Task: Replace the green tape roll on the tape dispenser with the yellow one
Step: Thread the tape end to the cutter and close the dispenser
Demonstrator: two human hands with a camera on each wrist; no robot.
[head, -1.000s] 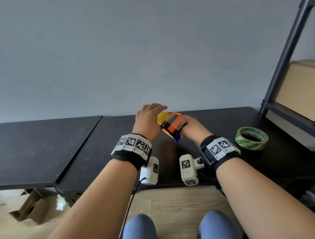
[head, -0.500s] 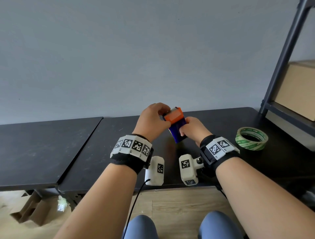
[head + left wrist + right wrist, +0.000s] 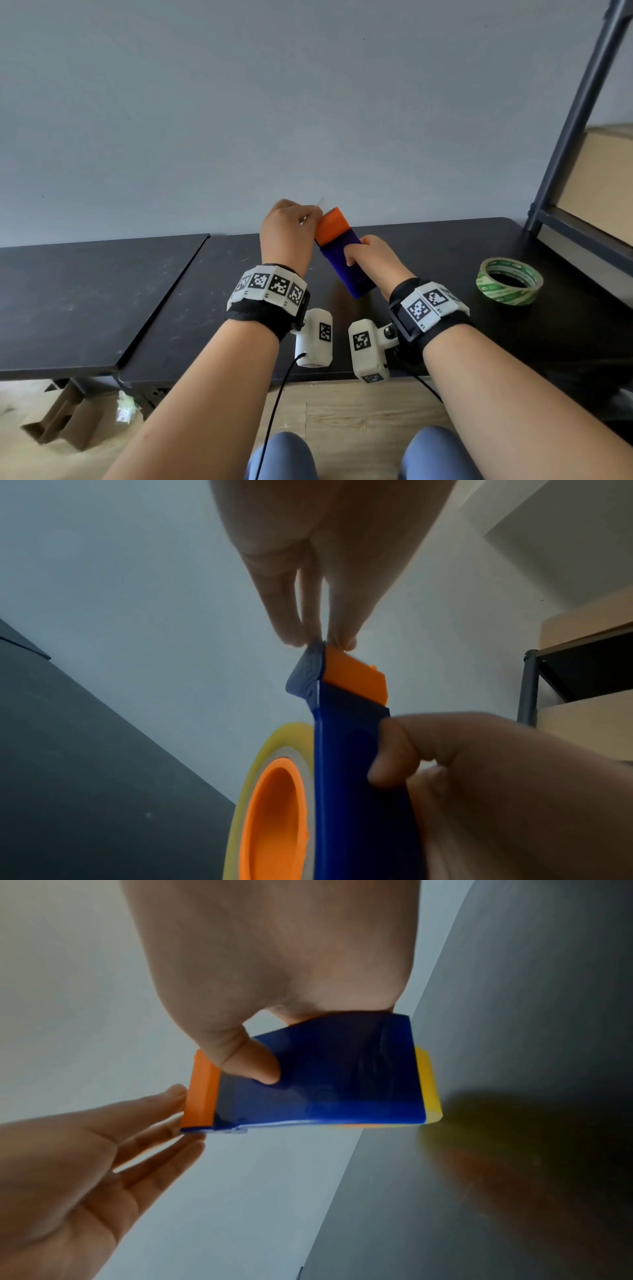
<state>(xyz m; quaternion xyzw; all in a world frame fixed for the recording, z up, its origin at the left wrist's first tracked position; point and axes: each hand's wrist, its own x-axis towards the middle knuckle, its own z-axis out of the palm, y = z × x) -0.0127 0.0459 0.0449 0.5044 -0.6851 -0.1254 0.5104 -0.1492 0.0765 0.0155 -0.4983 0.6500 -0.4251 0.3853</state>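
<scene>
The blue tape dispenser (image 3: 344,265) with its orange cutter (image 3: 331,224) stands tilted above the black table (image 3: 137,291). My right hand (image 3: 356,253) grips its blue body, thumb (image 3: 246,1064) on the flat side. The yellow tape roll (image 3: 262,753) sits on the orange hub (image 3: 274,804) inside the dispenser (image 3: 346,777). My left hand (image 3: 317,214) pinches the tape end at the cutter's top edge, thumb and fingertip (image 3: 291,631) meeting there. The green tape roll (image 3: 509,281) lies flat on the table to the right, apart from both hands.
A dark metal shelf frame (image 3: 579,113) holding cardboard boxes (image 3: 603,185) stands at the right. A second black tabletop (image 3: 85,291) adjoins on the left. Flattened cardboard (image 3: 61,421) lies on the wooden floor below.
The dispenser has been turned cutter-end up and lifted slightly. My left hand has shifted from the dispenser's side to the cutter's tip and now pinches there.
</scene>
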